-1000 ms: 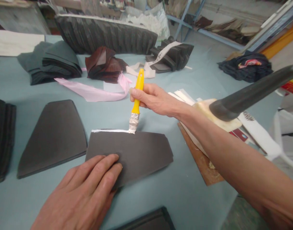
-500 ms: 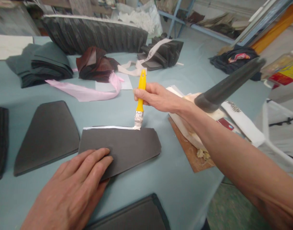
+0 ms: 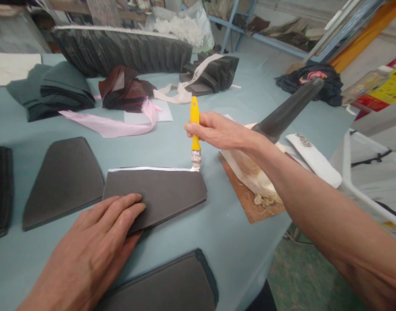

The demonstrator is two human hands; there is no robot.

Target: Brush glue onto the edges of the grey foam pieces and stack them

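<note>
A yellow-handled paintbrush is pinched upright in my right hand. Its whitish bristles touch the far edge of a dark grey panel, close to that edge's right end. Along the edge lies a thin white coating. My left hand grips the panel's near left side, fingers on top and thumb at the underside, its tip hidden. To the left rests a stack of similar dark panels. Another dark panel stack lies at the near edge.
On the right, a brown board bears a cream-coated container with a thick dark handle, partly behind my forearm. Folded green fabric, a brown bundle and a pink strip lie farther back. A white-framed bin stands at right.
The brush has slid right along the panel's far edge, and the white line now reaches farther right. My left hand keeps its place on the panel. The whole view has shifted slightly.
</note>
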